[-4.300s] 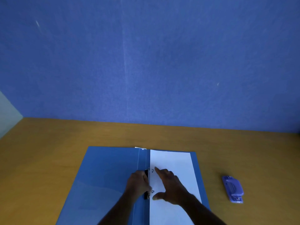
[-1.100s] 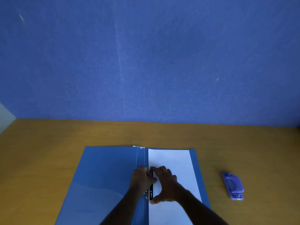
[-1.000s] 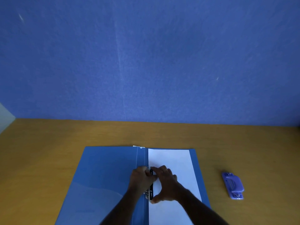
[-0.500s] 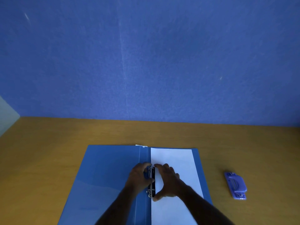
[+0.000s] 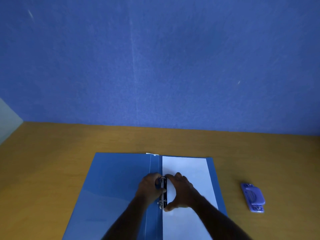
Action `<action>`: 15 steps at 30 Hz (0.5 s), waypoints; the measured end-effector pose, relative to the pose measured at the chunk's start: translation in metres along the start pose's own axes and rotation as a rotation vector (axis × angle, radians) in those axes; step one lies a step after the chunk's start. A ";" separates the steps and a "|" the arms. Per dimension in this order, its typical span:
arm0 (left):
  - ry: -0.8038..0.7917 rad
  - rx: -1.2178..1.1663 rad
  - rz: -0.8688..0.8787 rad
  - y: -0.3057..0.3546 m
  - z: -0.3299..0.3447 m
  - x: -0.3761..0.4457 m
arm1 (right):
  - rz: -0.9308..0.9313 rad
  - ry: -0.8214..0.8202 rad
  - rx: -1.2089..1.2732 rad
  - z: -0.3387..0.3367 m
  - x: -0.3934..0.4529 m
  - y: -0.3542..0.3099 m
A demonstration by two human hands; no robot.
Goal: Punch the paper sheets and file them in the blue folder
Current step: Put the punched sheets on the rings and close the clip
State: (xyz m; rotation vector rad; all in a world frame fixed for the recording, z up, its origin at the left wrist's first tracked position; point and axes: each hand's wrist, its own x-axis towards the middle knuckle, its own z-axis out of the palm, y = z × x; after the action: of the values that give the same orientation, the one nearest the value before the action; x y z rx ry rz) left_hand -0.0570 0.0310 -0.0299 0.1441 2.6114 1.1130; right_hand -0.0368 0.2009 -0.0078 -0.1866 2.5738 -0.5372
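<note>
The blue folder point(image 5: 112, 184) lies open on the wooden table, its spine running toward me. White paper sheets point(image 5: 190, 170) lie on its right half, their left edge against the ring mechanism point(image 5: 163, 193), a black strip with two metal rings. My left hand point(image 5: 149, 187) grips the mechanism from the left, fingers curled on its upper ring. My right hand point(image 5: 181, 191) rests on the paper, with forefinger and thumb touching the mechanism's two ends. Both rings look closed through the sheets.
A purple hole punch point(image 5: 253, 197) sits on the table point(image 5: 43, 170) to the right of the folder. A blue wall point(image 5: 155, 66) rises behind the table's far edge. A small white tab point(image 5: 152, 154) pokes out at the folder's top.
My right hand slid left from flat on the paper to the ring mechanism. Both hands now pinch it from either side, and the rings went from open to closed.
</note>
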 end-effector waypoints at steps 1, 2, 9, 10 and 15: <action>-0.005 0.011 0.013 0.000 -0.001 -0.001 | 0.003 0.006 0.004 0.000 0.001 0.000; -0.014 0.017 0.033 -0.001 -0.002 -0.003 | 0.007 0.011 0.011 0.000 0.002 0.000; -0.056 0.041 0.124 0.003 -0.009 -0.010 | 0.006 0.012 0.022 -0.001 0.007 0.002; -0.051 0.039 0.123 0.003 -0.009 -0.010 | 0.005 0.011 0.022 -0.001 0.008 0.002; -0.061 0.016 0.107 0.007 -0.012 -0.013 | 0.001 0.013 0.027 -0.002 0.007 0.002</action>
State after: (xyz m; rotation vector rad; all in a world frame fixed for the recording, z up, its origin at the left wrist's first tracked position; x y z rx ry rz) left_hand -0.0480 0.0248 -0.0140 0.3201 2.5855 1.1051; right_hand -0.0442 0.2019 -0.0103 -0.1737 2.5779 -0.5742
